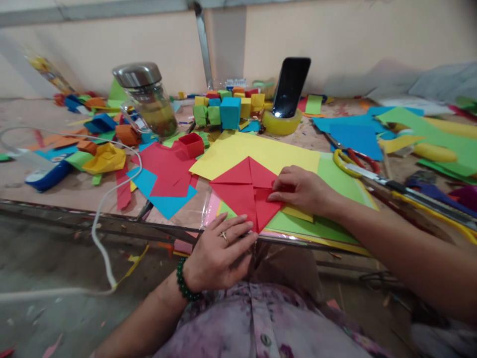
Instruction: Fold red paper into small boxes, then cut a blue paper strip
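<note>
Red folded paper point(234, 196) lies before me at the near edge of the desk point(82, 194), on top of a yellow sheet point(261, 144) and a green sheet point(339, 186), its near corner pointing at me. My left hand point(219, 253) has its fingers loosely apart, fingertips on the paper's near left edge. My right hand point(303, 191) is at the right flap, thumb and fingers drawn close together; I cannot tell whether they pinch the flap or only press it.

The flaps look slightly out of line at the middle, so a crease pressed down there could, I judge, set crooked. If my left fingertips lifted, the paper might slide on the smooth sheets beneath, or its near corner could get bent at the desk's edge.

Counting: I have one red folded paper, one ring point(224, 237) and one green bracelet point(182, 283). Farther off I count one phone point(291, 87) leaning in one yellow roll point(282, 124), one lidded glass mug point(154, 109), one large blue cube point(230, 113) and one red open box point(192, 145). To the right lies one cutter point(397, 186). Smaller paper blocks overlap too much for counting.
</note>
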A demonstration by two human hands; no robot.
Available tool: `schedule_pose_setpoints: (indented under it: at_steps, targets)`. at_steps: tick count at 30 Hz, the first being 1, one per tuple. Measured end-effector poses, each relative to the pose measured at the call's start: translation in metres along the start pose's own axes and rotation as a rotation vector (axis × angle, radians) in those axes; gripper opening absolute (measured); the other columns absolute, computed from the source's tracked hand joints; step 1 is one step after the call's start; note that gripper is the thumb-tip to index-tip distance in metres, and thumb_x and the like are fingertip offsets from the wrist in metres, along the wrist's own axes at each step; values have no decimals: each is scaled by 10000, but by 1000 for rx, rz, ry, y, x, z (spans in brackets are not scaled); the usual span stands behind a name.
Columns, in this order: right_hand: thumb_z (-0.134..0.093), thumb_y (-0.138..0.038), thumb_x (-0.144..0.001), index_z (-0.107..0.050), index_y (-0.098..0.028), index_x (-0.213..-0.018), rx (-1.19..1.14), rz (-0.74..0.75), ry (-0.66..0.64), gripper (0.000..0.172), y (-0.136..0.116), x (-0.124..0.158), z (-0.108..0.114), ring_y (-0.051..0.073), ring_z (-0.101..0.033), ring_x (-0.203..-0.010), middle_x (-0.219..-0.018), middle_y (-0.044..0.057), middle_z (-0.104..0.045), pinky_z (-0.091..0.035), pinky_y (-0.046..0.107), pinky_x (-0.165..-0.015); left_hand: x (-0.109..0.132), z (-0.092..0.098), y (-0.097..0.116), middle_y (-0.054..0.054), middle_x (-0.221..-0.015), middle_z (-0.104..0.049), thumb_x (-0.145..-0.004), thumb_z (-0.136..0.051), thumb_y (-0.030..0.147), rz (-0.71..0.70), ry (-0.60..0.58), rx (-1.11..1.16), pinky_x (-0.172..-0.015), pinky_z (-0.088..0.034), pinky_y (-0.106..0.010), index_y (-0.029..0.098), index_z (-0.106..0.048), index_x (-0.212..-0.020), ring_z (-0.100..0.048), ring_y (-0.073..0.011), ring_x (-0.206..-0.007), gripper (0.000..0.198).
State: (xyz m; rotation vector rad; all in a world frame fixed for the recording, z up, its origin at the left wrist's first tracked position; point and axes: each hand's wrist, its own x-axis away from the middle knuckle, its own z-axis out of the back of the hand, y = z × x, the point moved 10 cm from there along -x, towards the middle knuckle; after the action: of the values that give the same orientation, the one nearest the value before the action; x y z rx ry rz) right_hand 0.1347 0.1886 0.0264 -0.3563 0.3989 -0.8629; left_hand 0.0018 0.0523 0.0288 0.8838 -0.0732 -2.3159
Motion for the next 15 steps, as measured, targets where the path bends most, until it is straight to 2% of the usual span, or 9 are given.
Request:
schedule_pose_setpoints:
  at_steps: [6, 11, 15]
  targets:
    - [-676, -423, -822, -652, -201, -683, 42, -8, 31, 263, -1, 1, 0, 199, -567, -771, -753, 48, -625, -410, 293, -678, 0, 1, 1, -119, -1180, -684, -793, -583, 211, -11, -7, 36, -1080, -391, -442, 168, -623, -1177, -590, -255, -1197, 388]
    - [-650, -455, -836, -658, -206, -688, 55, -16, 36, 290, 0, 0, 0, 201, -562, -774, -756, 49, -630, -414, 300, -683, -2, 1, 3, -113, -1176, -686, -798, -561, 231, -12, -27, 21, -1071, -397, -447, 183, -623, -1195, -595, -259, -1187, 405]
    - [-643, -466, -838, -664, -207, -691, 67, -26, 28, 299, 2, 0, -2, 203, -562, -773, -761, 51, -633, -412, 302, -677, -3, 2, 5, -123, -1170, -687, -790, -580, 231, -28, -28, 17, -1069, -396, -452, 147, -627, -1164, -597, -272, -1179, 386]
